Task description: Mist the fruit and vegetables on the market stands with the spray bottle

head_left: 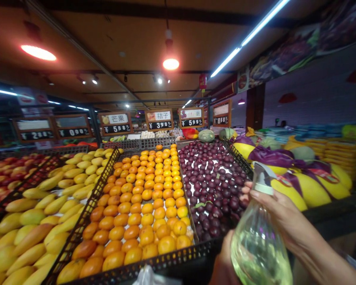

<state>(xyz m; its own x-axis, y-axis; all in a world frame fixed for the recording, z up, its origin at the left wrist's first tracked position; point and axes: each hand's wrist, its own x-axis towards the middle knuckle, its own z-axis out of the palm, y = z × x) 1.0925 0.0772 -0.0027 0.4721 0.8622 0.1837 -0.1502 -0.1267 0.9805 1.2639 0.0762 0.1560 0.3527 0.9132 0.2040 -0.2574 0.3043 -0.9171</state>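
A see-through spray bottle (261, 245) with a pale green tint and a white collar is close in front of me at the lower right. My right hand (274, 208) is closed round its neck, just below the spray head, with fingertips showing on the far left side. Against the bottle's lower left side is my left hand (222, 259), wrapped partly behind it; most of its fingers are hidden. Beyond the bottle lie dark purple plums (210, 178) in a black crate, and left of them rows of orange mandarins (142, 198).
Yellow mangoes (41, 221) fill the crate on the left, with red apples (12, 174) past it. Large yellow melons (314, 186) in purple wrap stand at the right. Price signs (158, 120) line the back. A clear plastic bag (148, 277) shows at the bottom edge.
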